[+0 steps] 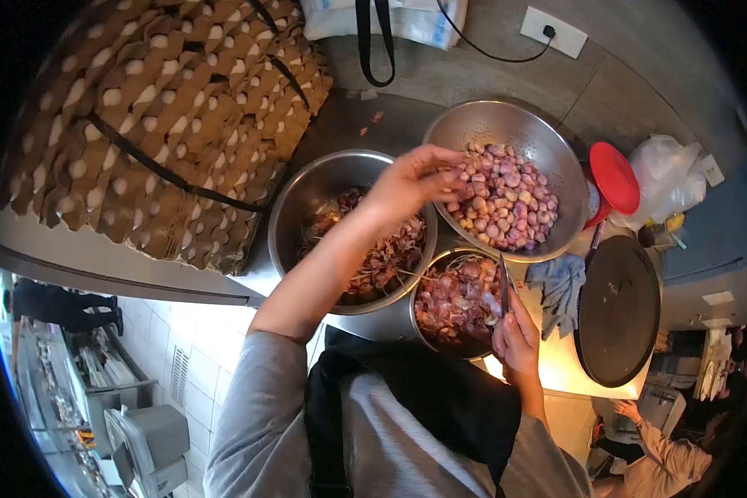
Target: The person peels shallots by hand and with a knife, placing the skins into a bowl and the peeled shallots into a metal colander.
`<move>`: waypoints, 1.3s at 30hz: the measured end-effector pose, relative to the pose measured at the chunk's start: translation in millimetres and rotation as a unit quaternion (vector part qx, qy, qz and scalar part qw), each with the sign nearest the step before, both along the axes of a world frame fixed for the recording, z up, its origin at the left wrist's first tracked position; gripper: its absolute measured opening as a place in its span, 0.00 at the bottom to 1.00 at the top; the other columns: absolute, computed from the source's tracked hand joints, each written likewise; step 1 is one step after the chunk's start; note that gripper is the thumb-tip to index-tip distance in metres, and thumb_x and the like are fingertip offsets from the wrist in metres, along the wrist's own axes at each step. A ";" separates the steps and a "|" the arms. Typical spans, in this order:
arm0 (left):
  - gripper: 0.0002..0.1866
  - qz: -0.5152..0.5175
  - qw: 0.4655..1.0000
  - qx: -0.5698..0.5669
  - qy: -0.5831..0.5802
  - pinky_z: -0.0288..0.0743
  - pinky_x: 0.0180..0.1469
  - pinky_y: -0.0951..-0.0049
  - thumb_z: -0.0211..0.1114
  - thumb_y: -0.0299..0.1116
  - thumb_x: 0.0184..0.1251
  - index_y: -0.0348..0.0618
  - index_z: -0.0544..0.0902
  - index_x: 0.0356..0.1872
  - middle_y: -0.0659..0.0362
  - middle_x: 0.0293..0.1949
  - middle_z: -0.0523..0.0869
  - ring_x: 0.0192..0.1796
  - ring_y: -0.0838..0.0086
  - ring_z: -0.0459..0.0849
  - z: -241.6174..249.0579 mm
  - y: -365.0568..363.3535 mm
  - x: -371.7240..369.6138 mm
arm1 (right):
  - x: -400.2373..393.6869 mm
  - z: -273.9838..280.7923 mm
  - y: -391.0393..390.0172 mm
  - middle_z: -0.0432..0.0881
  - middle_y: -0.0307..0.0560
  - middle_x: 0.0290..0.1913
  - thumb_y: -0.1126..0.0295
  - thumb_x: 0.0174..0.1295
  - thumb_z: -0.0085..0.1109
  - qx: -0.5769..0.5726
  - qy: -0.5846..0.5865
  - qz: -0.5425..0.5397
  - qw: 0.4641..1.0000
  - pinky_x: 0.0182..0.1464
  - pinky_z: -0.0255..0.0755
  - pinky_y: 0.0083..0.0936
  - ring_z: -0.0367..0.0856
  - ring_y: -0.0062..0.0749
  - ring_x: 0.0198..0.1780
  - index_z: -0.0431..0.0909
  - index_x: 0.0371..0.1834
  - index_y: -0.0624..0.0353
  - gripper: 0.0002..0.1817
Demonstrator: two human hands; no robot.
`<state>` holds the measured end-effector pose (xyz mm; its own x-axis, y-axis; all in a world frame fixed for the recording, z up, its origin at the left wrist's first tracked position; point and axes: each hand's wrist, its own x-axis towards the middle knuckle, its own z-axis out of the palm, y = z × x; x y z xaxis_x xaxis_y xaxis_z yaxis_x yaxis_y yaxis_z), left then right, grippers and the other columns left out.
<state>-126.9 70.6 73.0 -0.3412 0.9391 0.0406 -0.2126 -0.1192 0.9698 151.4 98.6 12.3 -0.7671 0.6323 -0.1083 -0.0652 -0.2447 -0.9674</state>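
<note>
While a heap of small purple-and-yellow shallots (515, 203) lies in the steel colander (560, 149), the left hand (411, 178) reaches over its near-left side, half open with fingers bent towards the heap; whether a shallot sits between the fingertips I cannot tell. Closed around a knife (505, 282), the right hand (519, 336) is at the right edge of a smaller bowl (414, 319), blade pointing away from the body. This bowl holds darker, reddish bulbs (461, 303), and a large steel bowl (289, 220) to its left, under the left forearm, contains loose skins and stringy scraps (382, 266). All three vessels stand close together on a metal table (340, 124). Right of them lie a crumpled blue-grey cloth (560, 286) and a round dark tray (618, 311), with a red lid (614, 177) and a clear plastic bag (666, 174) behind. At the left rises a strapped stack of egg trays (166, 124). A socket (554, 31) is on the grey wall; beyond the table are white floor tiles (212, 357), a grey bin (153, 436) and another person (664, 456) at the lower right.
</note>
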 end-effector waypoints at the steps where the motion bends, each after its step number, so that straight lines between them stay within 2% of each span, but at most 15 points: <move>1: 0.11 0.021 0.998 -0.013 0.052 0.74 0.49 0.73 0.52 0.23 0.62 0.38 0.73 0.46 0.57 0.46 0.77 0.47 0.71 0.78 -11.9 -1.0 -19.0 | 0.4 -1.3 0.0 0.60 0.31 0.15 0.72 0.65 0.39 -0.017 -0.006 0.000 1.000 0.17 0.52 0.11 0.55 0.13 0.14 0.55 0.63 0.62 0.23; 2: 0.08 0.060 0.993 -0.037 0.097 0.74 0.42 0.78 0.55 0.24 0.60 0.39 0.77 0.40 0.60 0.37 0.81 0.40 0.77 0.80 -22.7 -5.4 -36.3 | 0.2 -2.1 0.1 0.60 0.31 0.15 0.71 0.65 0.39 -0.034 -0.012 -0.002 0.999 0.16 0.51 0.11 0.55 0.13 0.14 0.56 0.63 0.62 0.22; 3: 0.07 0.087 0.963 -0.099 0.236 0.73 0.38 0.80 0.58 0.27 0.57 0.36 0.79 0.35 0.59 0.30 0.82 0.36 0.80 0.80 -34.9 -12.1 -58.9 | -0.9 -2.7 0.8 0.60 0.32 0.14 0.70 0.65 0.40 -0.049 -0.017 -0.003 0.999 0.16 0.51 0.11 0.55 0.14 0.14 0.57 0.62 0.63 0.22; 5: 0.10 0.101 0.857 -0.199 0.465 0.72 0.36 0.75 0.60 0.23 0.54 0.36 0.78 0.39 0.56 0.31 0.83 0.34 0.75 0.81 -55.6 -31.3 -92.5 | -2.4 -4.0 1.0 0.61 0.33 0.14 0.68 0.65 0.39 -0.044 -0.019 0.001 0.999 0.17 0.51 0.12 0.55 0.15 0.13 0.59 0.60 0.64 0.21; 6: 0.12 0.098 0.814 -0.275 0.502 0.72 0.39 0.73 0.59 0.21 0.52 0.38 0.79 0.40 0.54 0.33 0.82 0.35 0.69 0.81 -83.3 -38.9 -113.7 | -3.3 -4.3 1.3 0.62 0.34 0.14 0.68 0.65 0.39 -0.042 -0.021 0.003 0.999 0.17 0.50 0.12 0.55 0.16 0.13 0.59 0.60 0.64 0.21; 9: 0.15 0.096 0.722 -0.339 0.596 0.72 0.40 0.71 0.59 0.21 0.51 0.39 0.77 0.43 0.52 0.34 0.82 0.36 0.64 0.80 -125.9 -61.1 -131.0 | -4.7 -3.1 2.3 0.62 0.34 0.14 0.67 0.65 0.39 -0.037 -0.026 0.011 0.999 0.17 0.50 0.12 0.56 0.16 0.13 0.60 0.59 0.65 0.21; 12: 0.16 0.072 0.727 -0.351 0.585 0.71 0.43 0.63 0.57 0.23 0.49 0.44 0.76 0.43 0.48 0.39 0.80 0.42 0.57 0.79 -132.6 -62.5 -125.6 | -5.6 -0.3 2.5 0.61 0.34 0.14 0.68 0.65 0.40 -0.025 -0.039 0.017 0.999 0.17 0.49 0.12 0.56 0.16 0.13 0.60 0.59 0.64 0.21; 15: 0.17 0.036 0.764 -0.436 0.474 0.70 0.46 0.62 0.58 0.22 0.48 0.45 0.75 0.43 0.47 0.40 0.80 0.45 0.57 0.78 -106.8 -57.9 -118.9 | -4.2 -1.9 0.9 0.61 0.33 0.14 0.68 0.65 0.40 -0.045 -0.018 0.003 0.999 0.17 0.49 0.12 0.56 0.15 0.13 0.60 0.59 0.64 0.20; 18: 0.17 0.126 0.755 -0.415 0.491 0.71 0.46 0.63 0.59 0.22 0.46 0.44 0.75 0.42 0.47 0.39 0.79 0.45 0.57 0.78 -81.1 -58.6 -103.6 | -2.1 0.0 1.1 0.59 0.30 0.14 0.66 0.66 0.40 -0.010 -0.015 0.000 1.000 0.17 0.49 0.11 0.55 0.12 0.14 0.61 0.58 0.64 0.20; 21: 0.14 0.096 0.709 -0.364 0.596 0.71 0.45 0.63 0.60 0.23 0.47 0.42 0.76 0.39 0.49 0.37 0.80 0.44 0.58 0.78 -82.6 -67.3 -107.1 | -3.6 3.3 0.8 0.58 0.30 0.14 0.66 0.66 0.40 -0.039 -0.021 0.006 0.999 0.18 0.49 0.11 0.55 0.12 0.14 0.61 0.58 0.64 0.20; 24: 0.14 0.055 0.669 -0.395 0.627 0.71 0.45 0.65 0.63 0.24 0.45 0.40 0.77 0.37 0.51 0.37 0.81 0.44 0.59 0.78 -111.7 -66.5 -124.8 | -8.9 9.1 -2.8 0.59 0.30 0.16 0.67 0.66 0.40 -0.028 -0.027 0.025 0.999 0.19 0.50 0.11 0.56 0.13 0.16 0.61 0.58 0.64 0.19; 27: 0.15 0.022 0.838 -0.346 0.421 0.72 0.46 0.67 0.64 0.24 0.42 0.40 0.78 0.37 0.51 0.37 0.81 0.43 0.62 0.79 -134.5 -71.3 -136.9 | -11.9 15.1 -4.4 0.60 0.30 0.18 0.67 0.65 0.41 -0.015 -0.018 0.043 0.999 0.19 0.51 0.12 0.57 0.13 0.17 0.61 0.58 0.65 0.20; 33: 0.17 0.022 0.807 -0.378 0.454 0.72 0.43 0.73 0.66 0.24 0.41 0.38 0.78 0.38 0.53 0.34 0.82 0.39 0.68 0.80 -116.8 -72.4 -127.8 | -7.1 7.6 -3.7 0.61 0.31 0.18 0.67 0.65 0.41 -0.024 -0.014 0.039 0.999 0.19 0.51 0.12 0.57 0.13 0.16 0.61 0.58 0.65 0.20; 36: 0.17 0.062 0.874 -0.348 0.333 0.71 0.43 0.72 0.67 0.27 0.40 0.38 0.78 0.36 0.53 0.35 0.81 0.40 0.66 0.79 -115.8 -76.6 -134.4 | -6.5 10.7 -3.1 0.61 0.31 0.18 0.68 0.65 0.41 -0.042 -0.027 0.025 0.998 0.19 0.50 0.12 0.57 0.13 0.16 0.61 0.58 0.65 0.19; 39: 0.17 0.109 0.940 -0.249 0.208 0.71 0.44 0.70 0.68 0.29 0.40 0.38 0.78 0.35 0.52 0.35 0.81 0.40 0.64 0.79 -81.0 -83.6 -115.0 | -8.3 11.5 -3.1 0.61 0.31 0.18 0.68 0.65 0.41 -0.040 -0.030 0.027 0.998 0.19 0.50 0.12 0.57 0.13 0.16 0.61 0.57 0.65 0.19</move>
<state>-242.0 -13.0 -8.0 -0.5792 0.7868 -0.2135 0.1738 0.3750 0.9106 143.1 95.5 23.8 -0.7907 0.5777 -0.2028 0.0069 -0.3229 -0.9464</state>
